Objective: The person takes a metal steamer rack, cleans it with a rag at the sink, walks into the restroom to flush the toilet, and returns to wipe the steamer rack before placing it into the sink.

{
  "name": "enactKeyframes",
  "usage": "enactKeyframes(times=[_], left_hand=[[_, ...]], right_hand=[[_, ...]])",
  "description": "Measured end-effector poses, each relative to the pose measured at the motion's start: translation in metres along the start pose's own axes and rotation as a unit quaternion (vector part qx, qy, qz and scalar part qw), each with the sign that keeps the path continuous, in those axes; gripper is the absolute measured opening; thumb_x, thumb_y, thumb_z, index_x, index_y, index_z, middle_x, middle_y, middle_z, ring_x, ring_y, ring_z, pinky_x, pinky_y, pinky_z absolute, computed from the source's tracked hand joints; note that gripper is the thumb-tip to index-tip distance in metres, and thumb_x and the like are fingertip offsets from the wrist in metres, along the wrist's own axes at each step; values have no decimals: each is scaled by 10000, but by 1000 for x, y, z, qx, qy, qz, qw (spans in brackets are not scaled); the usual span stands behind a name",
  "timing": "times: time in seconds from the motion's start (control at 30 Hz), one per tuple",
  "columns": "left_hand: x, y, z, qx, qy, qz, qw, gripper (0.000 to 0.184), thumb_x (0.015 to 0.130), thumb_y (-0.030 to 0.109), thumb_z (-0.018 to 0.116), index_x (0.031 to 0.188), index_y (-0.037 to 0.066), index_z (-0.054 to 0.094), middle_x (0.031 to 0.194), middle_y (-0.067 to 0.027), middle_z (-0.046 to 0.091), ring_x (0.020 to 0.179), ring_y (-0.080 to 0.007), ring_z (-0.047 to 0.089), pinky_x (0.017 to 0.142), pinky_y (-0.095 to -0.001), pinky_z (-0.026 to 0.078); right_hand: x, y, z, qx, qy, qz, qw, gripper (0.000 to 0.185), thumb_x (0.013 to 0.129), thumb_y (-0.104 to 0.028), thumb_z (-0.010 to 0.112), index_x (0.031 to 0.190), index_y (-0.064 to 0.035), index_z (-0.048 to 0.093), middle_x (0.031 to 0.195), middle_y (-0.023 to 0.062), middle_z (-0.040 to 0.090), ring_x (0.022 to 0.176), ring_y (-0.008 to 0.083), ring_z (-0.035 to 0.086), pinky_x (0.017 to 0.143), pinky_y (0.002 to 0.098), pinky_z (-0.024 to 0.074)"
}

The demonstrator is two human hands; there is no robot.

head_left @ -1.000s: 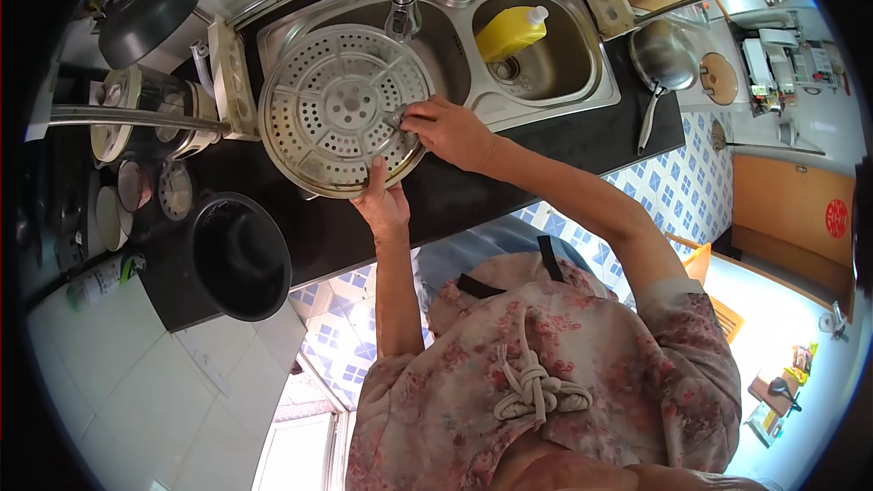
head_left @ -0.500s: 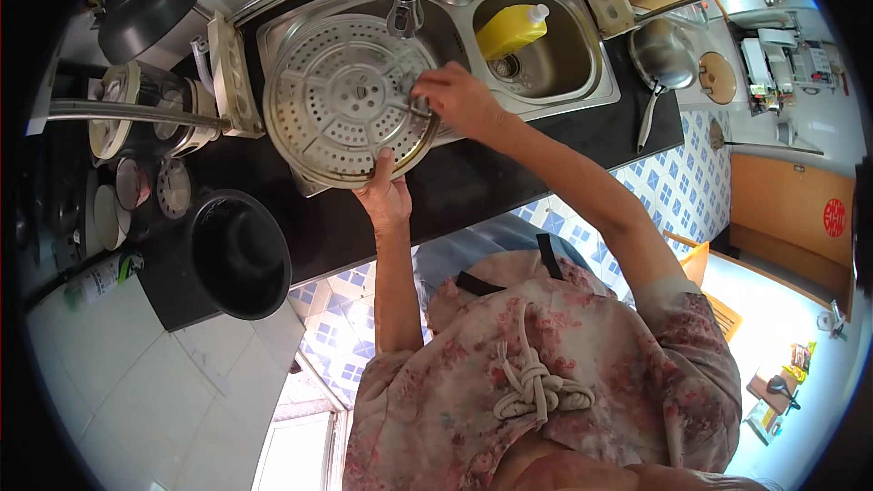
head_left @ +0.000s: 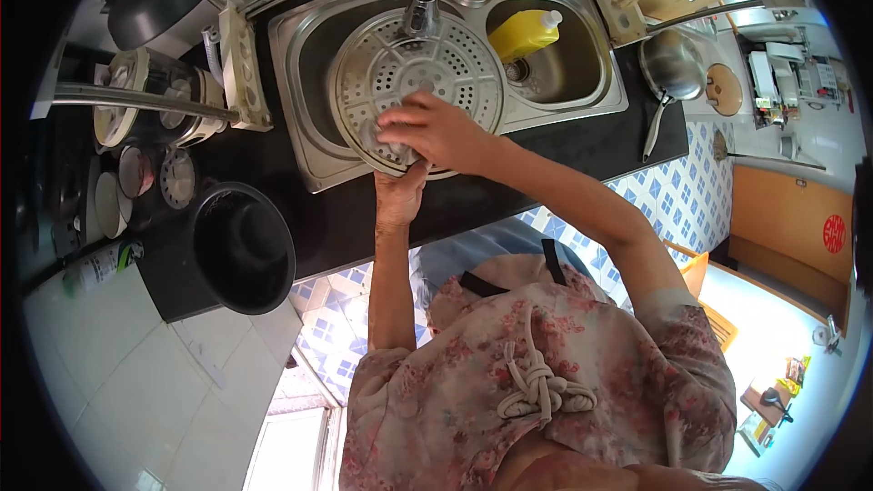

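Note:
A round perforated metal steamer plate is held tilted over the left basin of the steel sink, below the faucet. My left hand grips its near rim, with the thumb partly hidden by my right hand. Over the near left part of the plate, my right hand has its fingers bent around a small greyish scrubber, blurred and mostly covered.
A yellow bottle lies in the right basin. On the dark counter, a black bowl stands at the left and a steel pan at the right. Dishes and a rack are left of the sink.
The plate has moved right in view, further under the faucet. My right hand has gone from the plate's right edge to its near left part. My left hand still grips the rim.

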State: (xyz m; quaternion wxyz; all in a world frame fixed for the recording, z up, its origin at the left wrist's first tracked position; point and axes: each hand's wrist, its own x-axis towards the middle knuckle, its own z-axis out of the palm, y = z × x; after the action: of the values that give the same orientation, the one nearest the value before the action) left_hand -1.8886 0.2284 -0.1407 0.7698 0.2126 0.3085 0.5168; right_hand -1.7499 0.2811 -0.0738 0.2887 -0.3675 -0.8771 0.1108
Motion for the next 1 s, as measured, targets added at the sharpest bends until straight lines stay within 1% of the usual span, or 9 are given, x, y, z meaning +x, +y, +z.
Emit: enactKeyframes(times=[0.07, 0.2, 0.27, 0.33, 0.43, 0.5, 0.63, 0.83, 1.0], left_hand=[[1, -8, -13, 33, -25, -17, 999, 540, 768, -124, 592, 1242, 129, 534, 988, 17, 608, 773, -79, 582, 555, -217, 430], [-11, -8, -1, 2, -18, -57, 998, 539, 773, -120, 602, 1248, 125, 533, 1082, -3, 614, 906, -118, 623, 702, -265, 510], [-13, -9, 2, -35, 7, -51, 998, 552, 770, -116, 614, 1261, 123, 529, 1129, -13, 615, 991, -144, 633, 801, -302, 535], [-15, -6, 2, -83, 16, -30, 996, 546, 769, -99, 654, 1257, 117, 541, 1116, -7, 618, 974, -122, 619, 762, -268, 512], [-20, -9, -20, -73, -7, -48, 996, 537, 769, -87, 661, 1264, 84, 540, 1135, -35, 628, 996, -152, 629, 842, -295, 518], [-20, -13, -29, 0, -34, -89, 995, 523, 771, -79, 661, 1263, 53, 539, 1136, -54, 635, 1017, -174, 635, 893, -314, 516], [-28, 5, -4, -58, -3, -78, 995, 481, 803, -33, 665, 1264, 5, 532, 1146, -73, 641, 1039, -193, 636, 915, -338, 516], [-26, 11, -6, -73, 56, -116, 989, 424, 860, 41, 647, 1267, 4, 534, 1163, -78, 640, 1031, -194, 640, 908, -353, 519], [-27, 7, -19, -50, 35, -98, 993, 339, 867, 54, 647, 1196, -2, 591, 1084, -67, 664, 972, -183, 653, 863, -332, 513]], right_hand=[[15, 17, 2, -51, 28, 62, 996, 355, 704, -38, 699, 1046, -126, 675, 1138, 4, 619, 996, 293, 569, 821, 372, 532], [30, 48, 14, -87, 93, 143, 981, 342, 707, -49, 693, 1041, -115, 668, 1149, 13, 621, 992, 313, 566, 823, 383, 526], [22, 12, 17, -62, 16, 107, 992, 353, 727, -56, 675, 1076, -105, 658, 1141, 33, 631, 980, 311, 566, 845, 391, 513], [8, -21, 18, 33, -66, 35, 997, 362, 732, -53, 669, 1091, -101, 654, 1141, 43, 632, 984, 309, 566, 856, 392, 507], [6, -18, 25, 34, -69, 23, 997, 387, 709, -39, 683, 1091, -95, 657, 1150, 59, 624, 989, 302, 565, 874, 384, 501], [18, 16, 27, -9, -18, 59, 998, 367, 725, -28, 681, 1086, -93, 658, 1150, 69, 621, 985, 299, 567, 872, 382, 506], [31, 38, 22, -63, 89, 95, 989, 287, 786, -22, 660, 1066, -88, 659, 1103, 85, 635, 974, 300, 577, 854, 390, 516], [22, 15, 21, -54, 70, 216, 972, 244, 810, -63, 670, 1051, -93, 657, 1043, 81, 645, 973, 312, 586, 833, 399, 524], [1, -16, 23, 24, -57, 49, 997, 205, 777, -66, 686, 978, -103, 670, 1038, 47, 653, 972, 283, 587, 836, 380, 524]])
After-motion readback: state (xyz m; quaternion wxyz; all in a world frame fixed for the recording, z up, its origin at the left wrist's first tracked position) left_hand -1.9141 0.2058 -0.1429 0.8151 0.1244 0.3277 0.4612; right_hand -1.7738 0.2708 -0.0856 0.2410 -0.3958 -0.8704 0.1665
